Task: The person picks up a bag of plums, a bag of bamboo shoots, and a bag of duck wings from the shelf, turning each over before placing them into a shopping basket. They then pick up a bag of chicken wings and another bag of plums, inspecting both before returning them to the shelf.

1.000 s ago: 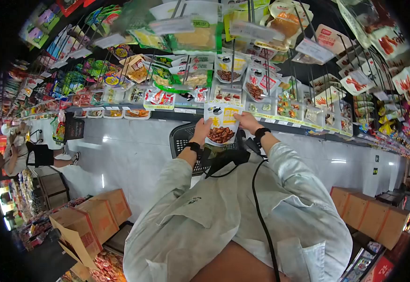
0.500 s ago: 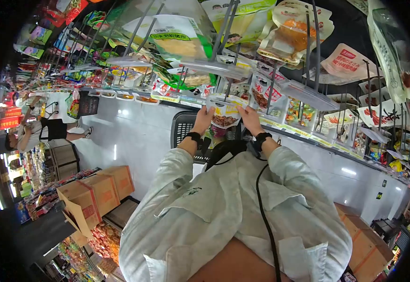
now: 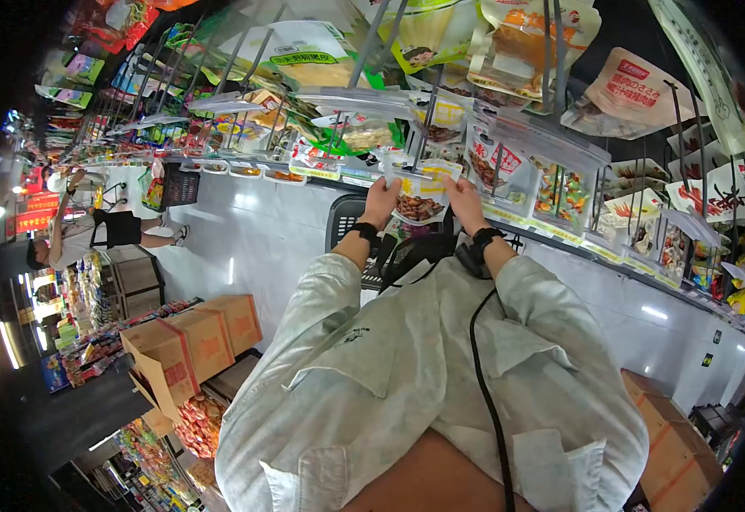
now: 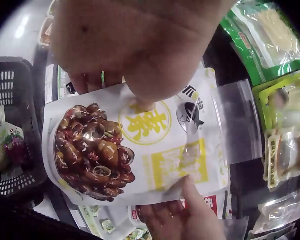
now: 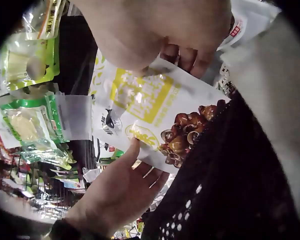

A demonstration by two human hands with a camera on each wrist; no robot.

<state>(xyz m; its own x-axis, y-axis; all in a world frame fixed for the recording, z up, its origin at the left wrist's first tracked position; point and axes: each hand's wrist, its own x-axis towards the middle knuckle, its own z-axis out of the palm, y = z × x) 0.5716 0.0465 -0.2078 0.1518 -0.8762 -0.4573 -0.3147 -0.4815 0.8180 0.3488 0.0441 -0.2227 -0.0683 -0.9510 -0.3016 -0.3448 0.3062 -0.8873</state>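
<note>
Between both hands is a white snack pouch (image 3: 419, 205) with yellow lettering and a picture of brown glazed meat pieces. My left hand (image 3: 381, 203) pinches one side edge, thumb on the printed front and fingers behind. On the other side edge, my right hand (image 3: 465, 205) pinches it the same way. In the left wrist view the pouch (image 4: 145, 145) faces the camera, its top edge right at a clear plastic tag holder (image 4: 237, 120). The right wrist view shows the pouch front (image 5: 145, 100) too, with a dark mesh surface covering its lower corner.
Hanging packets fill the rack ahead, including a green-edged bag (image 3: 304, 55) and a beige pouch (image 3: 530, 51) on metal hooks. A black shopping basket (image 3: 343, 218) with packets inside stands below. Cardboard boxes (image 3: 193, 341) are behind left; another person (image 3: 108, 230) stands far left.
Both hands have raised the pouch toward the rack and tilted it, so its front looks shorter from above. The head view has come nearer the hanging packets. Both hands keep their hold.
</note>
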